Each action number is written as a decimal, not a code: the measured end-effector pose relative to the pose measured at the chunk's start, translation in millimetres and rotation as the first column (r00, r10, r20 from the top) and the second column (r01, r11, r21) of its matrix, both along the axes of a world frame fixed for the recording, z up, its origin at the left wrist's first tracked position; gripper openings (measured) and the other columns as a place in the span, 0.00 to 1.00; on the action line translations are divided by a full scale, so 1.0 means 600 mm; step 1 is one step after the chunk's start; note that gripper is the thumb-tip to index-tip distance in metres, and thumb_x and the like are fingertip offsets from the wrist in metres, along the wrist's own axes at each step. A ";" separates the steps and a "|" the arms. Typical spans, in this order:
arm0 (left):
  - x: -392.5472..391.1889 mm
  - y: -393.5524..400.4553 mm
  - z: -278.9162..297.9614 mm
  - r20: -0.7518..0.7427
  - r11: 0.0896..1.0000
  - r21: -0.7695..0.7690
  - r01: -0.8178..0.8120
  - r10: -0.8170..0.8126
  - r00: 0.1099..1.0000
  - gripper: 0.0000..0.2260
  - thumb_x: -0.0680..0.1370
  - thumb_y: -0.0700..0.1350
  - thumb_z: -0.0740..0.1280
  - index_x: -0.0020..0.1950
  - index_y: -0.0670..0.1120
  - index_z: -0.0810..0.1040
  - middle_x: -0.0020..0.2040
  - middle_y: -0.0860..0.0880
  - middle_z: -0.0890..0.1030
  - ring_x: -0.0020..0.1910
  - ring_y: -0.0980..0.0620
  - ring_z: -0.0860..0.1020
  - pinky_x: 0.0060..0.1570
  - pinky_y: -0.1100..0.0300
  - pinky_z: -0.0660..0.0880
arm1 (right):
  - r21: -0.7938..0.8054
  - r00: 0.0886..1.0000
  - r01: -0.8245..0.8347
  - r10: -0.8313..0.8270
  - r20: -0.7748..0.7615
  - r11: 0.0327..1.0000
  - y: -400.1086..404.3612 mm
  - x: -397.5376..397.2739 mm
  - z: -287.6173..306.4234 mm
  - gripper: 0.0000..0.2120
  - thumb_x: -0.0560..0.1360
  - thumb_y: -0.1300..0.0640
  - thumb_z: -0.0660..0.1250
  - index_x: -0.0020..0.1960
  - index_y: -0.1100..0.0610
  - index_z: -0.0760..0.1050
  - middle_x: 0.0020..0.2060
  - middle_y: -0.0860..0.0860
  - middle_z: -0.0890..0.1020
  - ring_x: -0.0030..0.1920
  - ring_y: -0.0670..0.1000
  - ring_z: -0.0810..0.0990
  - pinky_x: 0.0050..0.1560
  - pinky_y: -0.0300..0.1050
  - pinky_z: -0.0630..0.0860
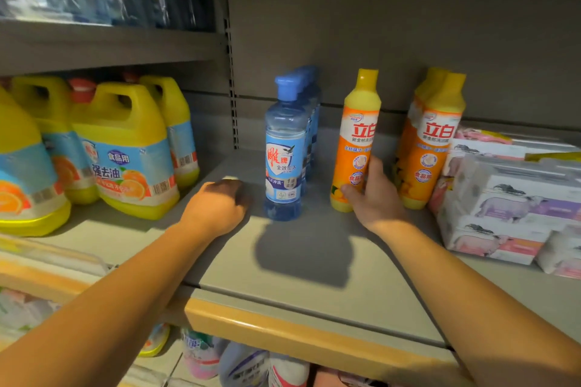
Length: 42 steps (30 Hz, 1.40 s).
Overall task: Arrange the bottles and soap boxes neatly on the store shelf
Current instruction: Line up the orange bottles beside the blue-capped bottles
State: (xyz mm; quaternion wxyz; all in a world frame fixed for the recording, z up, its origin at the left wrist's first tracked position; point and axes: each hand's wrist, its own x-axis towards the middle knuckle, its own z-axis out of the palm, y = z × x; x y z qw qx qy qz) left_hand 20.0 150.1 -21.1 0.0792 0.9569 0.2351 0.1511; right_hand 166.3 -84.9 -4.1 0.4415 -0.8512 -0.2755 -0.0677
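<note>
Bottles stand toward the back of the shelf (pixel 314 267), whose front half is bare and crossed by both forearms. Nearest, the left hand (pixel 217 207) is rested knuckles-up on the shelf just left of the blue bottle (pixel 284 148), its fingers curled under; whether anything is held beneath them cannot be told, though nothing is seen. The right hand (pixel 374 195) is wrapped low around the lone orange bottle (pixel 355 141), thumb across the front of the label, fingers hidden behind. That bottle is kept upright, apart from the orange pair (pixel 430 138) to its right and from the blue row to its left. Because the grip sits near the base of a tall, narrow bottle, a quick sideways slide could tip the top over and knock the blue bottle or the pair beside it. The soap boxes (pixel 503 198), stacked loosely at the far right, touch the pair and could be shoved askew if the bottle is pushed hard that way. Yellow jugs (pixel 125 151) are seen in the left bay, well clear.
</note>
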 end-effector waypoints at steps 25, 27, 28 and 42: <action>0.037 0.032 -0.022 0.006 0.999 -0.034 0.014 -0.013 1.000 0.27 0.70 0.61 0.53 0.64 0.53 0.77 0.62 0.51 0.80 0.59 0.46 0.77 0.57 0.50 0.77 | 0.085 0.996 0.075 -0.070 -0.056 0.994 0.158 0.177 -0.004 0.29 0.76 0.58 0.70 0.73 0.56 0.62 0.69 0.56 0.72 0.68 0.58 0.71 0.69 0.56 0.69; 0.039 0.034 -0.023 0.002 1.000 -0.029 0.009 -0.009 1.000 0.27 0.70 0.61 0.53 0.64 0.54 0.76 0.63 0.51 0.79 0.60 0.46 0.76 0.58 0.51 0.76 | 0.075 0.996 0.084 -0.081 -0.045 0.994 0.163 0.182 -0.005 0.28 0.76 0.58 0.70 0.72 0.57 0.63 0.68 0.56 0.73 0.67 0.58 0.72 0.69 0.56 0.69; 0.039 0.034 -0.024 -0.001 1.000 -0.029 0.007 -0.007 1.000 0.28 0.70 0.61 0.53 0.65 0.54 0.76 0.63 0.52 0.79 0.61 0.46 0.76 0.59 0.51 0.76 | 0.067 0.995 0.092 -0.089 -0.042 0.994 0.164 0.184 -0.007 0.28 0.76 0.57 0.71 0.72 0.58 0.64 0.68 0.57 0.73 0.67 0.58 0.72 0.68 0.56 0.69; 0.037 0.033 -0.018 -0.011 0.997 -0.071 0.013 -0.014 1.000 0.31 0.69 0.61 0.53 0.68 0.54 0.74 0.67 0.52 0.77 0.64 0.46 0.74 0.63 0.50 0.74 | -0.017 0.982 0.138 -0.139 -0.126 0.990 0.160 0.181 -0.018 0.27 0.75 0.45 0.71 0.66 0.58 0.68 0.62 0.57 0.77 0.61 0.57 0.76 0.55 0.49 0.74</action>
